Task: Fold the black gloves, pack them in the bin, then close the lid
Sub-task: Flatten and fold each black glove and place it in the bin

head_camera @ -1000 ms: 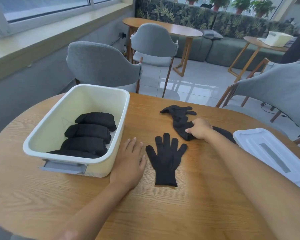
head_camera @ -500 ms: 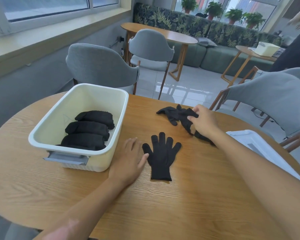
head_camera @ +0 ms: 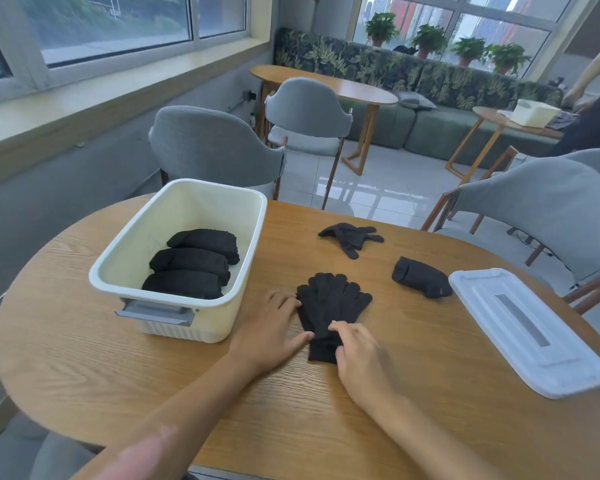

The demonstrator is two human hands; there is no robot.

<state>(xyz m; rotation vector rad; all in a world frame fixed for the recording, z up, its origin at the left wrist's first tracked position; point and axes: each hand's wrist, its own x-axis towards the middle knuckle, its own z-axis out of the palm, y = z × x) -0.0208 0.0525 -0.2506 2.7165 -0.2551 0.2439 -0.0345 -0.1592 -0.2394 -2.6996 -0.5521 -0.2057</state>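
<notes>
Left hand (head_camera: 270, 329) flat, fingers spread, right hand (head_camera: 357, 355) fingers curled, pinching

Single head-worn view, looking forward and down, close over table (head_camera: 430, 427)

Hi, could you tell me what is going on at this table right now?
A person is folding black gloves and packing them into a cream bin, which already holds three folded bundles. Both hands work on flat gloves: the left hand presses beside them, the right hand pinches the cuff. A loose glove, another bundle and the lid wait on the table.
</notes>
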